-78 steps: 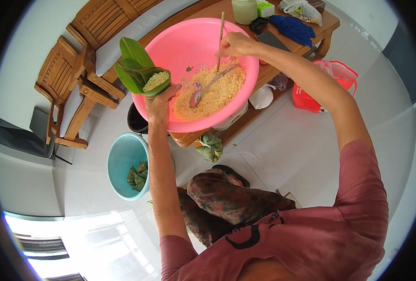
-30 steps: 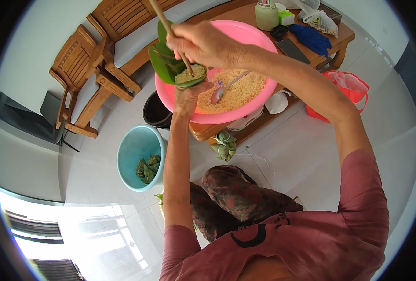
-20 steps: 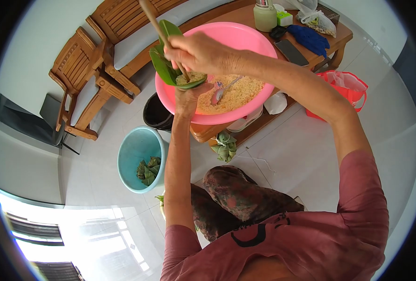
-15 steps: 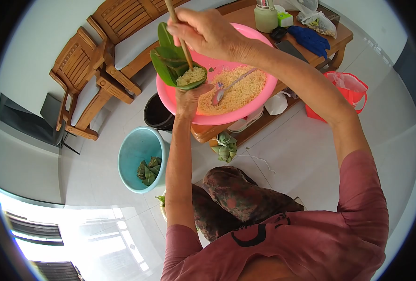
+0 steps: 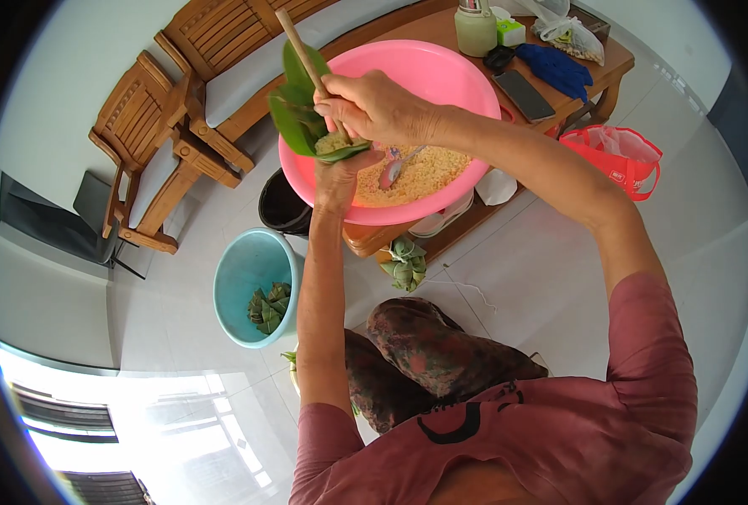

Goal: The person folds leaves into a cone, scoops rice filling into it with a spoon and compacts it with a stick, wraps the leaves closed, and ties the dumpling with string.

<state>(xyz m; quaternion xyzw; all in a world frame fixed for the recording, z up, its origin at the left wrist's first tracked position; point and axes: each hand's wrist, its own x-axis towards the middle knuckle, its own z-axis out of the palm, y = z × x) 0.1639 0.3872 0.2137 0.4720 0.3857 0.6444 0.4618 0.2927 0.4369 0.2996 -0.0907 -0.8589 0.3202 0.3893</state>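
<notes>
Head view: left hand (image 5: 337,178) cupping the leaf cone (image 5: 297,118) by the pink basin (image 5: 429,71), its fingers partly hidden; right hand (image 5: 376,105) pinching a chopstick (image 5: 300,49) down at the rice (image 5: 330,143). One hard jab could split the leaf, spilling grains!

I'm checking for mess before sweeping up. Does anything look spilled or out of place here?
Nothing looks clearly spilled or damaged. A thin white string trails loose near the leaf bundle, seemingly across the floor, and the pink basin appears to jut past the edge of the table, which looks precarious.
</notes>
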